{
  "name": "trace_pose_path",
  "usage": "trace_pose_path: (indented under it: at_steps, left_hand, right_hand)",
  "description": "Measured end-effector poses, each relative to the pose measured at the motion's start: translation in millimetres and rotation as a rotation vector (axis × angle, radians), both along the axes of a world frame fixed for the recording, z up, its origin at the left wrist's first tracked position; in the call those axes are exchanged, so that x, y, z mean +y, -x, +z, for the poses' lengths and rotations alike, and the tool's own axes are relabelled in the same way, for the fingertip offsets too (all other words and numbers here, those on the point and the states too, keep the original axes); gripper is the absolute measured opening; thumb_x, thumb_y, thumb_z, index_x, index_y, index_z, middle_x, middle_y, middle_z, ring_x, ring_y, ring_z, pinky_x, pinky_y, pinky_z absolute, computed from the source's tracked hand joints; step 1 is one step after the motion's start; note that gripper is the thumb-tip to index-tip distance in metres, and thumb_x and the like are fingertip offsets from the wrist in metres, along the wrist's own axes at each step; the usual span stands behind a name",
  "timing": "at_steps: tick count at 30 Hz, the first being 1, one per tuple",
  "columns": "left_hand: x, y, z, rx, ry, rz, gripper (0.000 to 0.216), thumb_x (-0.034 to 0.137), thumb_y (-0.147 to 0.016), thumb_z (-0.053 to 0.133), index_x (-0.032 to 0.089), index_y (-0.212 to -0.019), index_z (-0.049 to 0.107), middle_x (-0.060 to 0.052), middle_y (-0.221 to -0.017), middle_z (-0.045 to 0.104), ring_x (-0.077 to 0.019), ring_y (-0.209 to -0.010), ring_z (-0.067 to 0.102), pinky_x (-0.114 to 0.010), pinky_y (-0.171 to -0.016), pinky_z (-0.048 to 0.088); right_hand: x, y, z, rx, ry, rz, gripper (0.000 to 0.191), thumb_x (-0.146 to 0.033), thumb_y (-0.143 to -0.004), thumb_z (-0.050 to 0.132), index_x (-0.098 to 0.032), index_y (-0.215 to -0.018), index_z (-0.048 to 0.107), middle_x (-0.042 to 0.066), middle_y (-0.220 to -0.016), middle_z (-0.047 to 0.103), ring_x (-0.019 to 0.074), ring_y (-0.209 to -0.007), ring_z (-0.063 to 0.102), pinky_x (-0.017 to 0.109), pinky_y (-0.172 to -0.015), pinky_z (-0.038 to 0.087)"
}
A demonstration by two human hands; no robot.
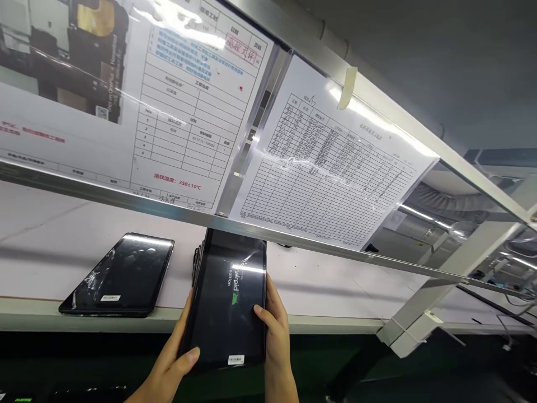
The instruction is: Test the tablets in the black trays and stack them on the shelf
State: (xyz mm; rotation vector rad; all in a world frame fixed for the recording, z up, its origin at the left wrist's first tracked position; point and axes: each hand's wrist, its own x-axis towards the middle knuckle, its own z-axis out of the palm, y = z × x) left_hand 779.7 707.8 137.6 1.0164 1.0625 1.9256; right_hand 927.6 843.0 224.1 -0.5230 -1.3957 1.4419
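I hold a black tablet [229,305] upright in front of me, its dark screen showing a logo and a small white barcode label near the bottom edge. My left hand [170,364] grips its left side, thumb pressed on the lower screen corner. My right hand [274,330] clasps the right edge, thumb across the glass. The tablet's top is partly hidden behind a metal rail. More tablet edges seem stacked just behind its upper left side.
A second black tablet [119,277] with a white label lies flat on the white shelf [50,246] to the left. Above hang a work-instruction sheet [176,112] and a filled-in log sheet [327,168] on an aluminium rail [319,243]. A frame strut [444,285] slopes at right.
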Motion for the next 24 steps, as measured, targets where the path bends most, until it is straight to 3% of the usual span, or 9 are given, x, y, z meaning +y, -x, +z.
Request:
trace_pose_path:
  at_steps: [4,7,10,13,17,20,24]
  left_hand:
    - [-16.8,-5.2,0.5,-0.196,0.002,-0.030,0.070,0.044,-0.090,0.054,0.039,-0.155,0.027,0.008,-0.164,0.020,-0.0264,-0.150,0.018,-0.046,-0.123,0.023]
    - [-34.1,-6.9,2.2,-0.331,-0.023,-0.058,0.068,0.045,-0.088,0.052,0.041,-0.153,0.032,0.008,-0.159,0.033,-0.0301,-0.147,0.025,-0.051,-0.118,0.034]
    - [-51.7,0.3,0.0,-0.535,-0.058,-0.013,0.063,0.046,-0.087,0.048,0.037,-0.149,0.043,0.001,-0.148,0.051,-0.0347,-0.141,0.037,-0.056,-0.112,0.042]
    - [-68.8,24.4,-3.2,-0.715,-0.058,0.079,0.059,0.047,-0.085,0.051,0.031,-0.142,0.055,-0.003,-0.135,0.063,-0.0372,-0.135,0.046,-0.057,-0.113,0.042]
    - [-91.0,69.7,1.3,-0.659,-0.089,0.304,0.067,0.037,-0.080,0.061,0.027,-0.145,0.050,-0.002,-0.143,0.057,-0.0329,-0.142,0.038,-0.046,-0.119,0.033]
    - [-109.1,95.0,12.5,-0.573,-0.100,0.374,0.074,0.032,-0.079,0.062,0.030,-0.150,0.042,0.002,-0.144,0.056,-0.0322,-0.145,0.032,-0.046,-0.121,0.029]
    - [-141.4,115.1,24.7,-0.561,-0.075,0.485,0.062,0.033,-0.078,0.060,0.037,-0.140,0.052,0.008,-0.136,0.063,-0.0314,-0.144,0.034,-0.049,-0.124,0.020]
  right_hand:
    - [-17.6,-1.3,-1.2,-0.013,0.015,0.002,0.059,-0.027,-0.075,0.075,-0.036,-0.132,0.062,-0.002,-0.146,0.054,0.0316,-0.141,0.042,0.050,-0.119,0.035]
    - [-35.3,-2.6,-4.1,-0.065,0.029,0.003,0.058,-0.033,-0.077,0.076,-0.037,-0.133,0.061,-0.003,-0.149,0.050,0.0316,-0.144,0.038,0.051,-0.120,0.034]
    - [-58.6,5.1,-6.9,-0.097,-0.005,0.062,0.064,-0.041,-0.080,0.074,-0.038,-0.141,0.053,-0.004,-0.156,0.040,0.0317,-0.148,0.028,0.051,-0.121,0.031]
    - [-82.0,26.6,-15.2,-0.070,-0.023,0.194,0.077,-0.045,-0.080,0.073,-0.038,-0.149,0.041,-0.006,-0.160,0.030,0.0314,-0.151,0.019,0.050,-0.121,0.033]
    - [-100.2,68.2,-41.7,-0.080,0.061,0.345,0.075,-0.044,-0.082,0.073,-0.038,-0.149,0.040,-0.005,-0.160,0.032,0.0279,-0.151,0.021,0.048,-0.123,0.029]
    - [-107.8,99.1,-64.1,-0.107,0.137,0.424,0.069,-0.047,-0.084,0.070,-0.036,-0.147,0.044,-0.001,-0.157,0.039,0.0274,-0.147,0.032,0.049,-0.122,0.029]
    - [-125.3,124.6,-84.2,-0.115,0.035,0.538,0.070,-0.053,-0.084,0.069,-0.037,-0.147,0.044,0.003,-0.152,0.046,0.0293,-0.139,0.045,0.049,-0.116,0.038]
